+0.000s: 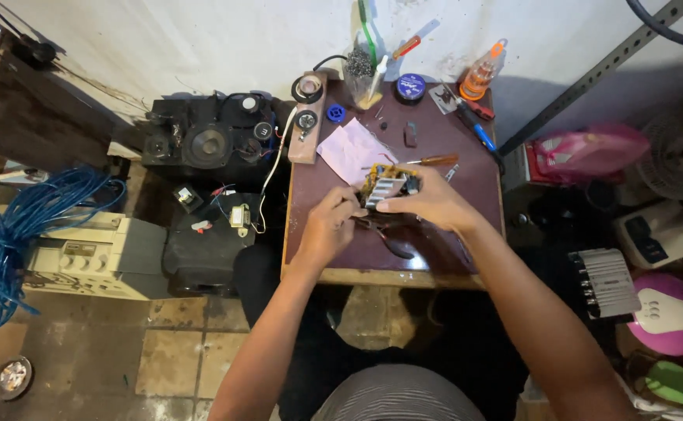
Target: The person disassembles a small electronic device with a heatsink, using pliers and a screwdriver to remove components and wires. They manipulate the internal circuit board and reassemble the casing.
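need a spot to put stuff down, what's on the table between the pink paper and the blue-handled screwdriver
In the head view, a small dark rectangular part lies between the pink paper and the blue-handled screwdriver; around it, bare tabletop.

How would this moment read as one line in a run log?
left hand: on pliers | right hand: holding circuit board with heatsink | surface: small brown table | nearby: screwdriver, pink cloth

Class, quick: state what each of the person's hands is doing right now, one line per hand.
Left hand: closed grip on pliers, working at the circuit board's edge.
Right hand: closed grip on the circuit board, holding it above the small table.
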